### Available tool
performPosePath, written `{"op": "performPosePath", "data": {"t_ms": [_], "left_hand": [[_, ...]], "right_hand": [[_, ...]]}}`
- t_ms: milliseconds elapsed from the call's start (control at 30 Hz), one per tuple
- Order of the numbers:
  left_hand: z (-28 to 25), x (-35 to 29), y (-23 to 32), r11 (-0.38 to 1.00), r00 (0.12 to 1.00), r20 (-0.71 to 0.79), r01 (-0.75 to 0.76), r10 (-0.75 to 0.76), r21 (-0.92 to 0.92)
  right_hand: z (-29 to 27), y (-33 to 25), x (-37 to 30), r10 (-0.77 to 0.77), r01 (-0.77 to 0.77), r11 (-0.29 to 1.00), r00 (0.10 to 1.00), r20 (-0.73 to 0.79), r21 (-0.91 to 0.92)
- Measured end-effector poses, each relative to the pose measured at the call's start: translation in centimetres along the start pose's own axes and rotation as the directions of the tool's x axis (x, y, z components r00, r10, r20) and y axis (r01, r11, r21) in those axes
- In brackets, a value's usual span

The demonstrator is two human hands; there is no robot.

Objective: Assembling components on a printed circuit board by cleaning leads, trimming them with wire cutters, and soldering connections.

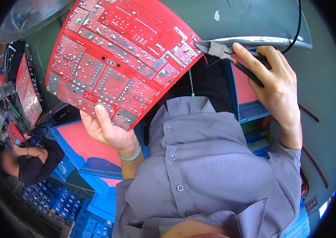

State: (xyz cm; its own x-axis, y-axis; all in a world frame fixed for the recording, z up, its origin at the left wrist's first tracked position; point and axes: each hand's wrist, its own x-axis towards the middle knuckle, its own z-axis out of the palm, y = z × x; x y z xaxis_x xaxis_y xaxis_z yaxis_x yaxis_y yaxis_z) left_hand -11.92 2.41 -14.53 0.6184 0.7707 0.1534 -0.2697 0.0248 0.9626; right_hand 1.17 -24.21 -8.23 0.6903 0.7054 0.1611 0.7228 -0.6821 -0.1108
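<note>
Nearest to you is your own grey shirt [211,170], with both forearms rising out of it. Your left hand [106,129], a pale green bangle [132,156] on its wrist, grips the lower edge of the red circuit board [116,59], thumb lying on the solder side and fingers hidden behind. The board is held up in the air, tilted, its soldered face toward you. Your right hand [275,83] is closed around the dark handles of a pair of cutters [223,51], and their nose sits right at the board's right-hand edge.

The board looks stiff, thin and fairly light, but wide, so one edge grip probably lets it wobble. Keep your hold on the bare rim, away from the prickly solder points. Its joints and tracks are likely easy to damage.

Farther off, blue bins [96,158] stand below, and at the left another person [33,158] works near more red boards [27,95].
</note>
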Motion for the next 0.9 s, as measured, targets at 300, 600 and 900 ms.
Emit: {"op": "performPosePath", "data": {"t_ms": [300,600,900], "left_hand": [[0.2,-0.1,0.0,1.0,1.0,0.005,-0.011,0.011,0.005],[0.5,-0.3,-0.1,1.0,1.0,-0.005,-0.026,0.026,0.003],[0.5,0.4,0.0,1.0,0.999,0.044,0.004,-0.004,-0.013]], "right_hand": [[-0.8,0.1,0.5,0.012,-0.013,0.997,1.0,-0.01,-0.075],[-0.9,0.8,1.2,-0.022,0.022,0.991,1.0,0.007,-0.131],[-2.3,2.4,3.2,-0.136,0.15,0.976,0.986,0.097,-0.156]]}}
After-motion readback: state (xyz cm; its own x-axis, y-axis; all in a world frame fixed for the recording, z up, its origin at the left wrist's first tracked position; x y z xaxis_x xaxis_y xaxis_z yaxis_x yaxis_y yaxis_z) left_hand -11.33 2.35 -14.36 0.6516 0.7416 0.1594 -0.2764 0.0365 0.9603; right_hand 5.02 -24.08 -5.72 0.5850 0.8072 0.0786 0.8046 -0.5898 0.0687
